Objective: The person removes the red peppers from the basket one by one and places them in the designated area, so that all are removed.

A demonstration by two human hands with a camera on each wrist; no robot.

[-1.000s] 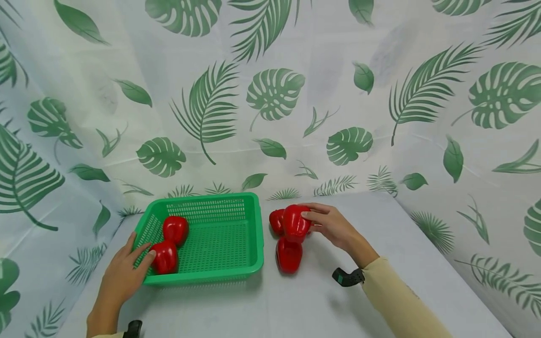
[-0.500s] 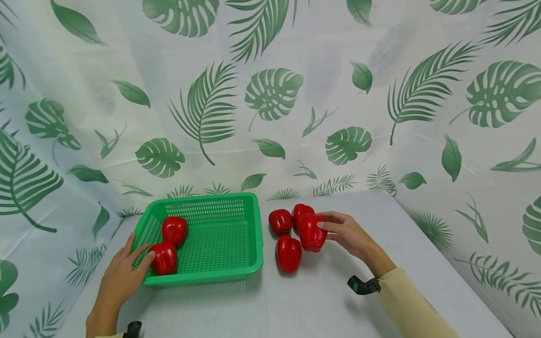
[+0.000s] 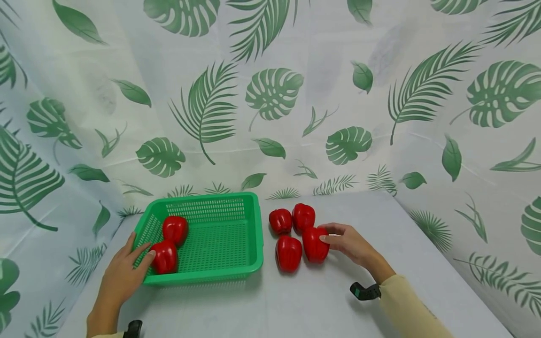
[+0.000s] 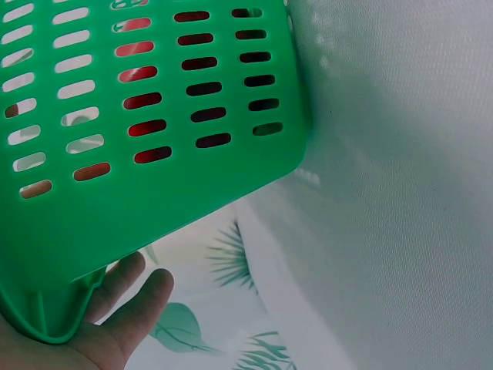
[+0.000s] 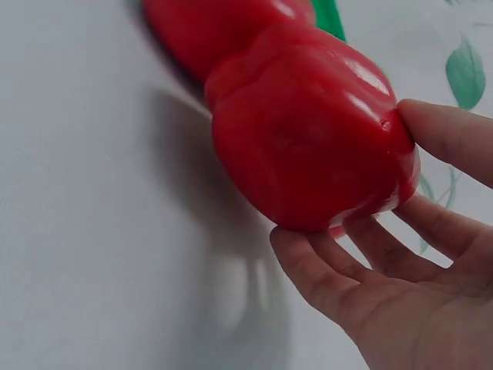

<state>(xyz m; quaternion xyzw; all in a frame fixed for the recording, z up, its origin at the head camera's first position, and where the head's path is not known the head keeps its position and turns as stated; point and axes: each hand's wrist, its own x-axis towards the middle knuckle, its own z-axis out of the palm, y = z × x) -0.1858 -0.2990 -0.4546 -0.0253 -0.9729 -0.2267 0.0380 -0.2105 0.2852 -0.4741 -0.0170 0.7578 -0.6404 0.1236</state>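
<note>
In the head view my right hand (image 3: 351, 242) holds a glossy red bell pepper (image 3: 314, 246) by its right side, low at the table. Fingertips and thumb press against that bell pepper (image 5: 316, 139) in the right wrist view. Beside it stand more red peppers: one to the left (image 3: 289, 253), one behind (image 3: 303, 217) and one at the back left (image 3: 280, 221). My left hand (image 3: 122, 277) rests over the left rim of a green plastic basket (image 3: 253, 234), fingers fairly straight. Inside are two red peppers, the nearer one (image 3: 166, 257) close to its thumb.
A pale cloth covers the table (image 3: 220, 310). Behind and at both sides hangs a white leaf-print curtain (image 3: 304, 103). The basket's slotted wall (image 4: 185, 177) fills much of the left wrist view.
My right hand has moved right and toward me with its bell pepper, lowering it beside the other peppers. The left hand and the basket stay where they were.
</note>
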